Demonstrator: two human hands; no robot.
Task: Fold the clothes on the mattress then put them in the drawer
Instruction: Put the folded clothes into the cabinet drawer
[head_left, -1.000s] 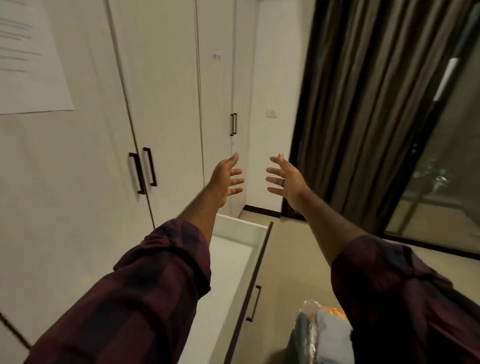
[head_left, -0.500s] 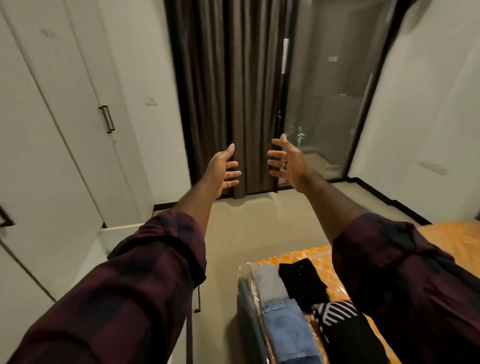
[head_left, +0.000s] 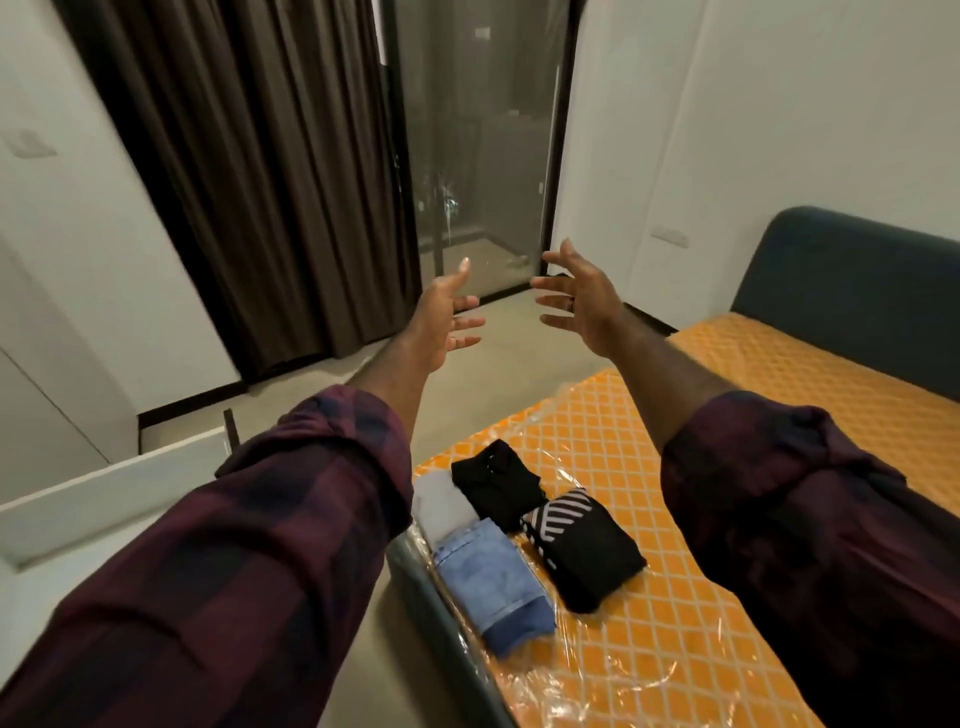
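Four folded clothes (head_left: 582, 545) lie at the mattress (head_left: 675, 649) corner, well below both hands. Left hand (head_left: 441, 317) and right hand (head_left: 582, 306) are raised, palms facing, fingers spread, holding nothing. The open drawer (head_left: 104, 493) stands at left.

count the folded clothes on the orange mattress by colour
grey: 1, the folded grey cloth
blue: 1, the folded blue denim garment
black: 2, the plain black folded garment and the black folded garment with white stripes
total: 4, all lying on the orange quilted mattress
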